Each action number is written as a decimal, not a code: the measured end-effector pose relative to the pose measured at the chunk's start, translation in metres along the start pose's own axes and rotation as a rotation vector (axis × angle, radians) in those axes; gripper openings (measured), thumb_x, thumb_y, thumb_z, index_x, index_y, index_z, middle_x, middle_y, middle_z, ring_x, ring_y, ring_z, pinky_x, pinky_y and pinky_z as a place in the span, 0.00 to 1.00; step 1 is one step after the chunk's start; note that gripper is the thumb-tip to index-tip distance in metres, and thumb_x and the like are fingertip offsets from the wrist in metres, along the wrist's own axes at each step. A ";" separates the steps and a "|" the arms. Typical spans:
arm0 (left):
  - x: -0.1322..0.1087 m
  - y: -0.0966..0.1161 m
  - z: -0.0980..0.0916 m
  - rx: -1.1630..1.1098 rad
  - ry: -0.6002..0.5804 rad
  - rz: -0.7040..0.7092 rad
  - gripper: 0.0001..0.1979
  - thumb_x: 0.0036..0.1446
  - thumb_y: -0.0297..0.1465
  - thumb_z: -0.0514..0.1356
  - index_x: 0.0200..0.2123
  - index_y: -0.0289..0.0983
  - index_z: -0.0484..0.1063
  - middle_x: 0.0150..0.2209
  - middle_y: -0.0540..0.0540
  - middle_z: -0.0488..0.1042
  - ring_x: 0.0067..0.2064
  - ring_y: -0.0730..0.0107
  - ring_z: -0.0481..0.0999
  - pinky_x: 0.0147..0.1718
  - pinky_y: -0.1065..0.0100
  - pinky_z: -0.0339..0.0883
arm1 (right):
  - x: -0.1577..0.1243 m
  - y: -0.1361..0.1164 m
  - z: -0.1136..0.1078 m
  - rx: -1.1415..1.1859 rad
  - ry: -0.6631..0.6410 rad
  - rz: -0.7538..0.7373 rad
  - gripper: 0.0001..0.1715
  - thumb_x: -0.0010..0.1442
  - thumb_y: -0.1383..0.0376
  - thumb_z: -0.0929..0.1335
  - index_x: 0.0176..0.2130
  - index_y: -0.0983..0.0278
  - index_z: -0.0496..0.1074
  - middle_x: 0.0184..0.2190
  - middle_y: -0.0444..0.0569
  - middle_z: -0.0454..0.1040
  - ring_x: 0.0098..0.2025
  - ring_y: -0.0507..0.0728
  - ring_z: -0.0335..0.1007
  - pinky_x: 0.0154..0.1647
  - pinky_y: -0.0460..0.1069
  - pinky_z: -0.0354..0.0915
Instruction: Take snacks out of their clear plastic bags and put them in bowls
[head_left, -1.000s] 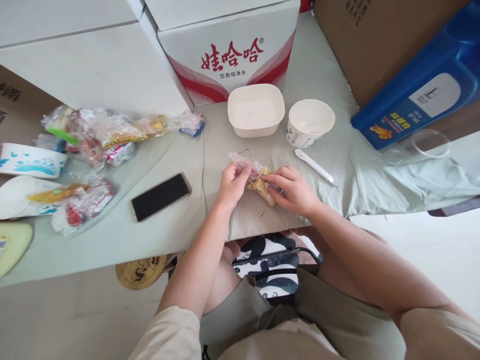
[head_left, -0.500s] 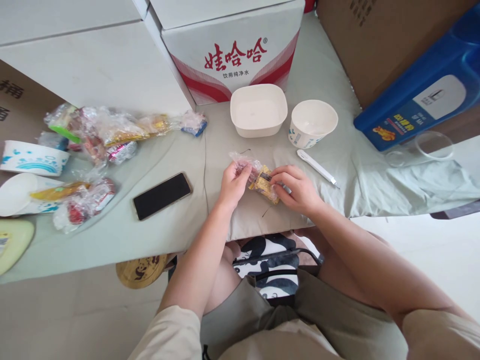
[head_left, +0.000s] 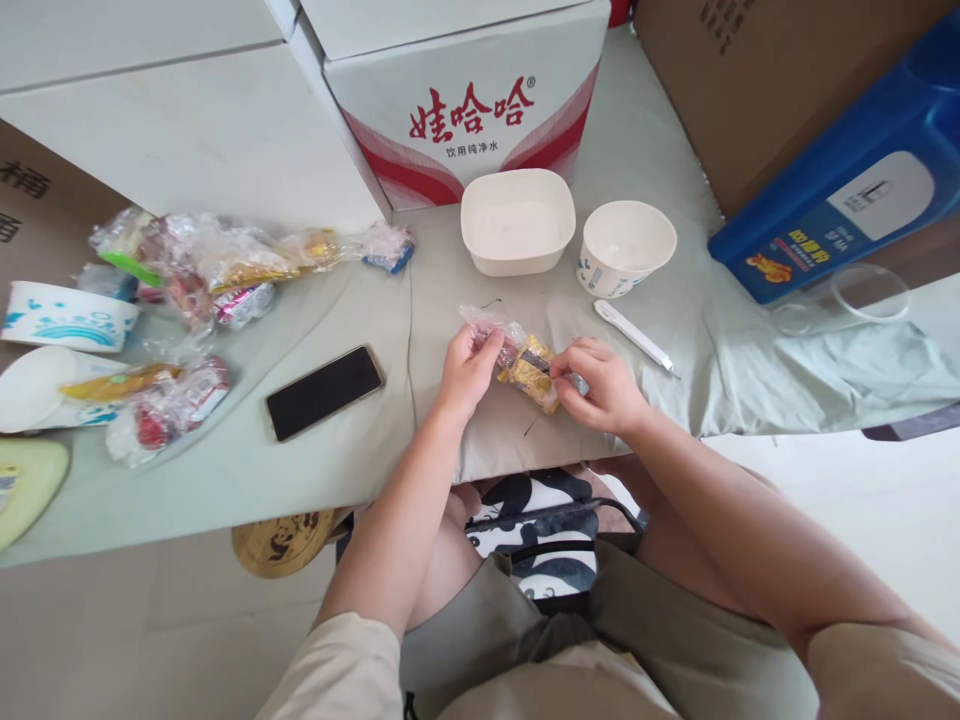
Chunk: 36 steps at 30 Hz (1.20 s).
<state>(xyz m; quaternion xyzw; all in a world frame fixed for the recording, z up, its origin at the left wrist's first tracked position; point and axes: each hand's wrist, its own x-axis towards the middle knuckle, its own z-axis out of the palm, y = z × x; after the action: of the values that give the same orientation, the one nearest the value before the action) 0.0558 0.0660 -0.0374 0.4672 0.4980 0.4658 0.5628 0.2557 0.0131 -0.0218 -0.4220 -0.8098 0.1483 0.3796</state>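
Observation:
Between my hands lies a small gold-and-dark wrapped packet with clear crinkled plastic at its upper left end. My left hand is closed on the clear plastic, thumb against fingers. At the packet's right side, my right hand pinches with thumb and forefinger at its edge; what exactly the fingertips grip is partly hidden. A white pen-like cutter with a thin tip lies to the right of my right hand. Beyond my hands stand a white rectangular bowl and a paper cup.
A black phone lies on the cloth to the left. Further left are several plastic-wrapped items and paper bowls. A white carton stands behind. At right are a blue bottle and a clear cup.
My right hand has shifted slightly right, its fingers drawn back from across the packet to its edge, so more of the gold surface shows. My left hand stays on the plastic.

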 end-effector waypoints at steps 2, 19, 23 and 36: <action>0.000 0.000 0.000 0.005 0.000 0.004 0.14 0.56 0.42 0.68 0.36 0.38 0.75 0.33 0.47 0.81 0.35 0.69 0.80 0.37 0.67 0.73 | -0.001 0.000 0.001 0.009 -0.012 0.031 0.04 0.56 0.69 0.65 0.34 0.59 0.67 0.25 0.44 0.71 0.27 0.56 0.65 0.35 0.52 0.61; -0.002 0.001 0.003 -0.135 0.025 -0.012 0.17 0.51 0.44 0.71 0.35 0.38 0.74 0.32 0.48 0.80 0.34 0.69 0.80 0.37 0.67 0.73 | -0.001 0.006 0.006 -0.025 0.002 0.236 0.13 0.52 0.72 0.65 0.38 0.58 0.68 0.34 0.49 0.74 0.36 0.59 0.72 0.36 0.53 0.68; 0.000 0.006 0.003 -0.316 0.075 -0.028 0.20 0.47 0.45 0.74 0.33 0.39 0.71 0.30 0.51 0.78 0.32 0.71 0.78 0.36 0.67 0.74 | -0.003 0.010 0.006 0.175 -0.076 0.301 0.22 0.52 0.70 0.67 0.48 0.60 0.67 0.53 0.57 0.74 0.48 0.63 0.74 0.44 0.57 0.72; -0.005 0.012 0.013 -0.376 -0.087 -0.104 0.20 0.51 0.48 0.69 0.33 0.41 0.66 0.31 0.50 0.74 0.38 0.65 0.80 0.39 0.62 0.76 | 0.000 -0.004 0.013 0.636 -0.207 0.554 0.38 0.58 0.53 0.74 0.61 0.59 0.60 0.47 0.52 0.76 0.39 0.57 0.78 0.39 0.54 0.76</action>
<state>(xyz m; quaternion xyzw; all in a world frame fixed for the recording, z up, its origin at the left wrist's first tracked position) 0.0676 0.0617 -0.0244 0.3473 0.4010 0.5000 0.6845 0.2435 0.0111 -0.0284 -0.4685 -0.6137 0.5281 0.3534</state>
